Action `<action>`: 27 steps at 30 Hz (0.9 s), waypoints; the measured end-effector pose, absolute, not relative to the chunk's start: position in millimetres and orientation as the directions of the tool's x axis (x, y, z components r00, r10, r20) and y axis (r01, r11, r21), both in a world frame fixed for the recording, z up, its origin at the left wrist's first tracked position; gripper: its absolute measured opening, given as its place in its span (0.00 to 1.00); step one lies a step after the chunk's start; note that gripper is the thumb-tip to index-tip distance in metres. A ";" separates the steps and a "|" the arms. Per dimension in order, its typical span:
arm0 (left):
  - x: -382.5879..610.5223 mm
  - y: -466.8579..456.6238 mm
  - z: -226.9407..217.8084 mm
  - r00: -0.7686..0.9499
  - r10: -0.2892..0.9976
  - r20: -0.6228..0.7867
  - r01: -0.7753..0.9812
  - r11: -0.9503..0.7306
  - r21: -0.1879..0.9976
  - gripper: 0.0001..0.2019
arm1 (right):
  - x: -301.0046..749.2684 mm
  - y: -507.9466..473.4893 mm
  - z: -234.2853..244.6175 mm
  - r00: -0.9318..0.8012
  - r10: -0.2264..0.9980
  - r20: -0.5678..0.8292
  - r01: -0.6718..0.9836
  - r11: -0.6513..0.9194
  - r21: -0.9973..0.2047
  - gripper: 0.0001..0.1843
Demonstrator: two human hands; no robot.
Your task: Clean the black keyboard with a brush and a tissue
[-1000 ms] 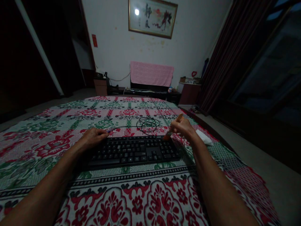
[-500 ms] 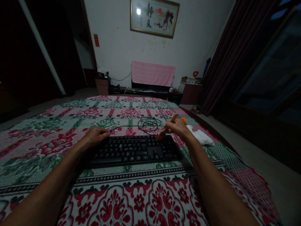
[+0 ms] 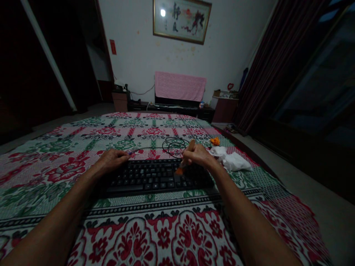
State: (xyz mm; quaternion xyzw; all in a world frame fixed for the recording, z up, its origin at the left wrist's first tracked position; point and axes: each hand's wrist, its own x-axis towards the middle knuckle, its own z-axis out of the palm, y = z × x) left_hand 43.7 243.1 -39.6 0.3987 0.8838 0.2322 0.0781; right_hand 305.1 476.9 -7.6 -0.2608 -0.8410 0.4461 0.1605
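Dim all round, with a pale, stained wall [image 3: 127, 59] far beyond the keyboard [image 3: 149, 179]. High on that wall, a gilt-framed picture [image 3: 181, 22]; below, a pink cloth [image 3: 180, 85] draped above a low dark stand [image 3: 169, 108]. Well to the right of the keyboard, a dark red curtain [image 3: 269, 66]. Beneath the keyboard and spreading wide around it, a patterned cover [image 3: 163, 236] in red, green, pink and white, flowered, with a dark-edged border on the near side. On this cover, just behind the keyboard, a looped black cable [image 3: 151, 148]; beyond the keyboard's right end, crumpled white material [image 3: 237, 162] and, farther back, a small orange item [image 3: 215, 141]. Rests the left grip [image 3: 112, 161] at the keyboard's back left corner, near the end of the cable; cannot tell whether pinching it or merely lying there. Pinches a wooden-handled brush [image 3: 190, 145] in the right grip [image 3: 199, 154], above the right part of the keyboard, with the handle leaning up and away and the orange-brown bristles [image 3: 179, 171] down at the keys.
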 end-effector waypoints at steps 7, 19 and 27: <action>47.2 243.1 -34.9 -0.678 0.734 0.037 0.668 0.593 0.449 0.19 | 308.7 485.9 -3.7 -0.764 0.623 0.166 0.173 0.447 -0.878 0.09; 52.8 243.8 -30.6 -0.695 0.718 0.041 0.661 0.616 0.427 0.18 | 297.1 469.6 -11.2 -0.728 0.609 0.316 0.244 0.660 -0.711 0.13; 49.9 243.5 -32.1 -0.679 0.732 0.046 0.679 0.604 0.418 0.18 | 292.8 474.8 -18.3 -0.639 0.669 0.378 0.206 0.623 -0.755 0.11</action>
